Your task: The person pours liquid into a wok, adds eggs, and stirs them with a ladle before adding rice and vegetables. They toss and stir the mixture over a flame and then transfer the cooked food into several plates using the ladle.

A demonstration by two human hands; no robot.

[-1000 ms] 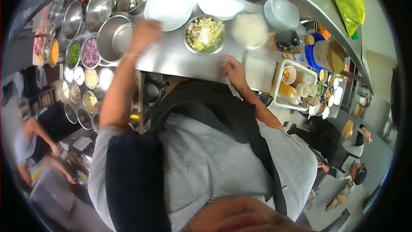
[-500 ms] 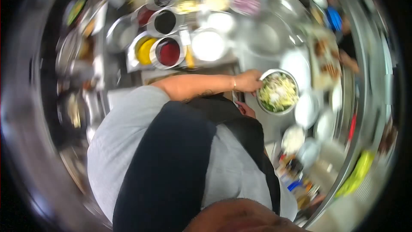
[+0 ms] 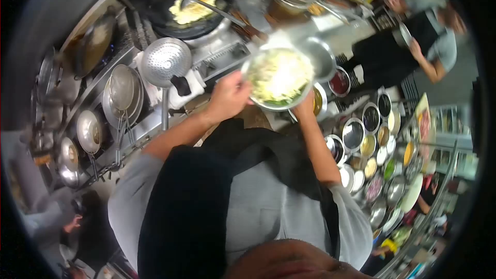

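A metal bowl is held up in front of me, full of pale shredded strips over some green pieces. My left hand is closed on its left rim. At the lower right side of the bowl, my right hand grips it, its fingers partly hidden behind the bowl. Beyond, to the upper left, a black wok contains cooked egg, and a ladle rests in it with its handle pointing toward the bowl.
A perforated strainer lies left of the bowl by a white cloth. Strainers and pans line the left side. To the right stand several sauce and ingredient containers. A co-worker holding a white dish stands at upper right; another person is at lower left.
I have turned from the ingredient counter to the stove. The bowl, earlier gripped by my left hand alone, is lifted and now in both hands.
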